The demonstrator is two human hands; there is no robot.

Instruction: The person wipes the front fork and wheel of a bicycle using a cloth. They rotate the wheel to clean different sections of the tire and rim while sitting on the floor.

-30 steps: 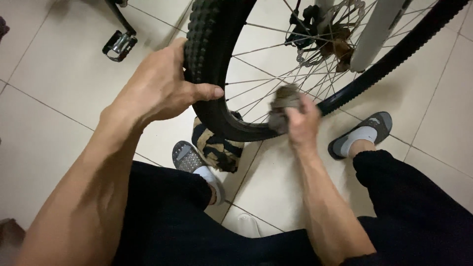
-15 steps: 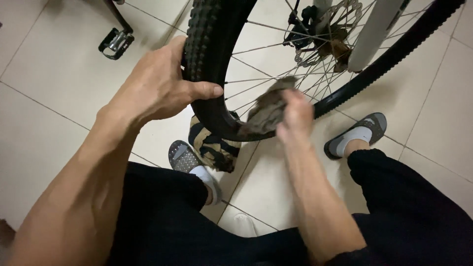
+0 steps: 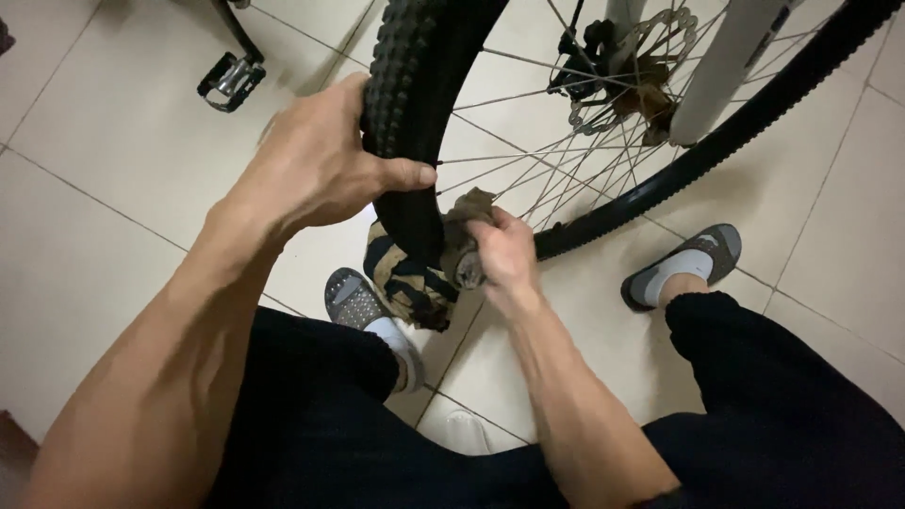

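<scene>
We take the tyre [image 3: 415, 104] as our landmark; it stands upright on the tiled floor [image 3: 85, 188], its band running from the top of the frame down toward us and curving away to the right along the floor.

Our left hand [image 3: 316, 165] grips the tyre from its left side, fingers wrapped over the knobbly tread and thumb laid across the inner face; the hand is closed firmly on the rubber.

Our right hand [image 3: 500, 250] sits lower, on the right side of the tyre, closed around a bunched brown rag [image 3: 462, 221]; the rag is pressed against the rim at the tyre's lowest near stretch, so this hand is the nearer to the bottom of the wheel.

The spokes [image 3: 556, 160] fan up and to the right of the rag toward the brake disc [image 3: 650, 57]; a pale fork leg [image 3: 731, 66] crosses the disc on its right.

A second cloth, striped dark and tan [image 3: 405, 283], lies on the floor directly beneath the tyre; a pedal [image 3: 226, 80] stands well to the tyre's left.

Our slippered feet [image 3: 693, 264] flank the tyre below.
</scene>
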